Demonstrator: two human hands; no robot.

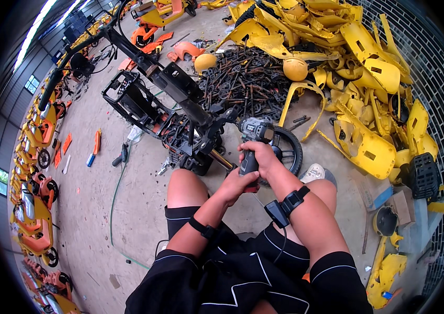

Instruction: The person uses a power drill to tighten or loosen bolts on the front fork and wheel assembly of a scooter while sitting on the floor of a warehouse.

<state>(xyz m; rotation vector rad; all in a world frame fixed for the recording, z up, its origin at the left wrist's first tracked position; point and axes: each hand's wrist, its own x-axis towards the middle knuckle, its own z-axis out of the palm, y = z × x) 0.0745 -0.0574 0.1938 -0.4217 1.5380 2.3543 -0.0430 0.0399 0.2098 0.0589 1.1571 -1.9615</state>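
A grey and black cordless impact wrench (256,129) is in my two hands, its head turned toward the scooter frame. My right hand (260,157) wraps its upper handle. Lower down, my left hand (236,185) closes round the grip near the red battery base (251,187). Right in front stands a stripped black scooter frame (177,86) with its handlebar still on. A gold-coloured fork tube (222,159) sticks out toward my hands. Beside the tool is a black-tyred wheel (296,152), partly hidden by my right hand and the wrench. What the wrench's tip touches, if anything, cannot be seen.
A heap of dark, rusty metal parts (245,78) lies beyond the frame, with piled yellow body panels (360,68) at right. A green hose (113,209) and a dark power tool (122,156) lie on the floor at left. Yellow-orange scooters (37,220) line the left side.
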